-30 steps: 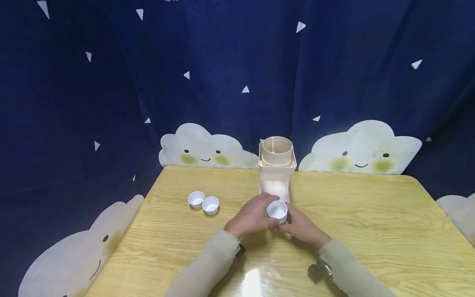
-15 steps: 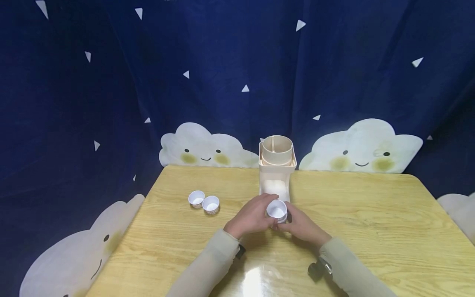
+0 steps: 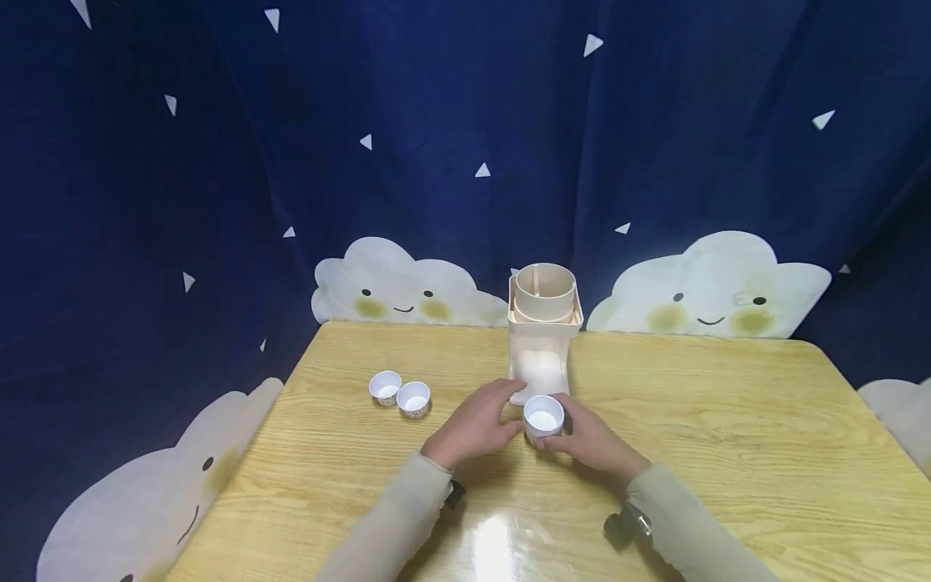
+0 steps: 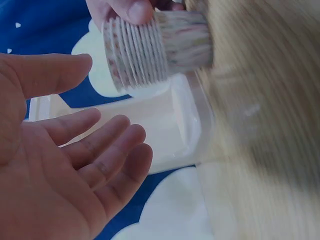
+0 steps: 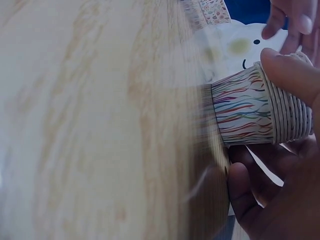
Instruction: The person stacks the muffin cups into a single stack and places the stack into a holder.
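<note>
In the head view a stack of small paper cups [image 3: 544,416] with white insides stands mouth up at the middle of the table. My right hand [image 3: 598,438] holds it, fingers and thumb round its side. Several rolled rims nest together, and wavy coloured stripes cover the lowest cup [image 5: 242,110] in the right wrist view, its base at the tabletop. My left hand [image 3: 474,424] is just left of the stack, apart from it. In the left wrist view its fingers [image 4: 117,155] are spread and relaxed, with nothing in them.
A cream plastic stand [image 3: 541,356] with a round open holder [image 3: 544,295] on top rises right behind the stack. Two more paper cups, one [image 3: 385,388] touching the other [image 3: 414,399], sit at the left. A dark blue curtain [image 3: 436,105] hangs behind the wooden table [image 3: 727,428].
My left hand has let go of the cup stack and drawn back to the left. The right hand keeps its hold, and the stack has hardly moved.
</note>
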A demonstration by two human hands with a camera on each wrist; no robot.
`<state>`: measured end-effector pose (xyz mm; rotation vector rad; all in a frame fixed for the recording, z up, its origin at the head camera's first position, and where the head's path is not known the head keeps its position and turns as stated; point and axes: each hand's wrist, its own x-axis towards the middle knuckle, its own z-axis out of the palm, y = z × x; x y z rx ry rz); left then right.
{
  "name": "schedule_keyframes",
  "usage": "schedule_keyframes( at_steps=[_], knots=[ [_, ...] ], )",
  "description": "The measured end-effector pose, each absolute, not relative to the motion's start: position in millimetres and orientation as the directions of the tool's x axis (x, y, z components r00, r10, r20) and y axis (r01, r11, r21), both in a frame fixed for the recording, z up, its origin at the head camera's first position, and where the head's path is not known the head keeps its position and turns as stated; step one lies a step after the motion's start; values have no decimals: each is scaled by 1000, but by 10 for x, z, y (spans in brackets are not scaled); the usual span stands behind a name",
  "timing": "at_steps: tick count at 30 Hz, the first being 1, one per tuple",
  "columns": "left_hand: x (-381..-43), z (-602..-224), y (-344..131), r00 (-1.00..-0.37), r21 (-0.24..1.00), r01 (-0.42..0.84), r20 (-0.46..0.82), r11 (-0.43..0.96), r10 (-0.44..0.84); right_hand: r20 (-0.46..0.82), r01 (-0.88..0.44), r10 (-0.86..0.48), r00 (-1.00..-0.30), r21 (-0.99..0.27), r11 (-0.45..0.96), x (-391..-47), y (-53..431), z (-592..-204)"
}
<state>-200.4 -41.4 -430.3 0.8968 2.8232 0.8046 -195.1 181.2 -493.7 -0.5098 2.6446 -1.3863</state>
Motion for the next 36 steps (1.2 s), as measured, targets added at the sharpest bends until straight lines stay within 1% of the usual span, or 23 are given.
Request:
schedule_keyframes(
  at_steps=[6, 20, 27, 33, 36],
  knots=[
    [-2007, -4310, -591, -850, 530, 474, 65, 703, 523, 30, -215, -330, -943, -813, 541, -1960, 1816, -4913],
    [-2024, -4356, -769, -870, 450, 475, 107, 757, 482, 37, -215, -329, -943, -826, 522, -1963, 1821, -4946],
    [-2075, -4368, -1005, -875, 418, 477, 149, 773, 460, 36, -210, -325, -945, -829, 519, -1968, 1813, -4955],
    [-2119, -4367, -1239, -898, 391, 438, 153, 810, 412, 41, -212, -323, -946, -829, 517, -1965, 1808, -4955],
    [-2155, -4334, -1363, -908, 395, 418, 167, 818, 384, 40, -214, -325, -945, -828, 519, -1967, 1810, -4951]
  ],
)
